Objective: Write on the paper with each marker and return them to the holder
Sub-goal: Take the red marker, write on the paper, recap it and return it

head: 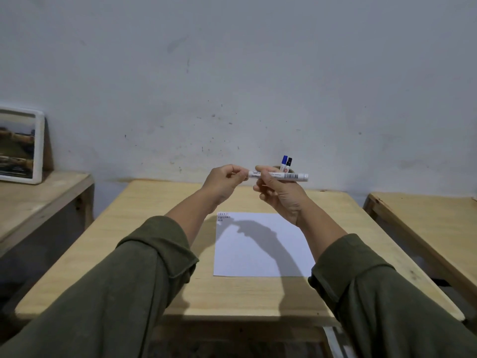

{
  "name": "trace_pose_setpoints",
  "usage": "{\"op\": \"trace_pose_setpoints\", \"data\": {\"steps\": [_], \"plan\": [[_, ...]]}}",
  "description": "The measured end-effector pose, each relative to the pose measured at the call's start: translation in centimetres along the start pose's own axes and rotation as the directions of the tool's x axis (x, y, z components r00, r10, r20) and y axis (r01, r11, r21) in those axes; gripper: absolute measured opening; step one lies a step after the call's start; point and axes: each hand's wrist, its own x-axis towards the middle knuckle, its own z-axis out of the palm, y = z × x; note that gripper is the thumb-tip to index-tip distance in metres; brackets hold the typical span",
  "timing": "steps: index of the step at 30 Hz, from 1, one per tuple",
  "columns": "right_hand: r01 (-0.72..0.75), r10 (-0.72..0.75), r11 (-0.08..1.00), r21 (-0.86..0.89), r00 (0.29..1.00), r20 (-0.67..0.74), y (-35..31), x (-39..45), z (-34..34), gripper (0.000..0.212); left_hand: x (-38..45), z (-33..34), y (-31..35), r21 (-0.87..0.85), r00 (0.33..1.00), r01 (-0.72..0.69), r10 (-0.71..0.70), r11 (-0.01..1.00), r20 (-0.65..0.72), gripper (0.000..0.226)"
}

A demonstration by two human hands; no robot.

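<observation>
- White-barrelled marker lies level in the air above the far half of the wooden table, between both raised hands; its barcode label sits near the right end.
- Right hand holds the marker's barrel, fingers curled round it from below and the thumb over the top; the left hand pinches the marker's left end with curled fingers; whether a cap sits under those fingers cannot be told.
- Two more markers stand upright behind the right hand, one with a blue cap and one with a black cap, touching or just beside each other; the holder shows only as a sliver of rim at the table's far edge, mostly hidden by the hand.
- Sheet of white paper lies flat on the table below the hands, with a few short rows of small dark marks in its far left corner; the arms' shadow falls across it.
- Olive-green sleeves cover both forearms, pushed back from the wrists.
- Framed picture leans against the grey wall on a side table at the left; another wooden table stands at the right.
</observation>
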Motion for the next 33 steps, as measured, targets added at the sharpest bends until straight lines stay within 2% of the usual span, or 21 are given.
{"op": "trace_pose_setpoints", "data": {"steps": [2,6,14,17,19,21,28,33], "plan": [[0.014,-0.015,0.999,-0.034,0.999,-0.037,0.2,0.3,0.6,0.007,-0.1,0.2,-0.2,0.126,0.997,-0.060,0.066,0.990,-0.038,0.019],[0.063,-0.068,0.996,-0.057,0.994,-0.084,0.5,0.6,0.9,0.008,-0.1,0.6,-0.1,0.289,0.993,-0.069,0.093,0.955,-0.071,0.029],[0.100,-0.108,0.983,-0.153,0.993,-0.049,1.7,0.6,0.8,0.007,0.3,0.2,-1.1,0.356,0.999,0.031,-0.038,0.934,0.012,0.036],[0.125,-0.130,0.991,-0.057,0.988,-0.088,1.6,0.5,-0.1,0.009,0.6,-2.1,-2.3,0.336,0.994,0.105,-0.087,0.936,-0.067,0.039],[0.119,-0.117,0.993,0.010,0.984,-0.131,1.2,0.5,-1.4,0.010,0.5,-5.0,-4.0,0.435,0.984,0.164,-0.113,0.886,-0.140,0.042],[0.085,-0.076,0.995,0.051,0.984,-0.159,1.4,0.4,-2.4,0.010,-0.1,-7.1,-5.8,0.543,0.979,0.188,-0.115,0.818,-0.167,0.035],[-0.026,0.049,0.991,0.128,0.983,-0.179,5.2,1.4,-1.0,0.012,-0.5,-6.6,-9.5,0.402,0.939,0.205,-0.062,0.893,-0.339,0.009],[-0.067,0.098,0.983,0.172,0.979,-0.181,7.5,2.6,-0.8,0.013,0.5,-5.0,-12.2,0.228,0.895,0.265,-0.151,0.937,-0.419,0.007]]}}
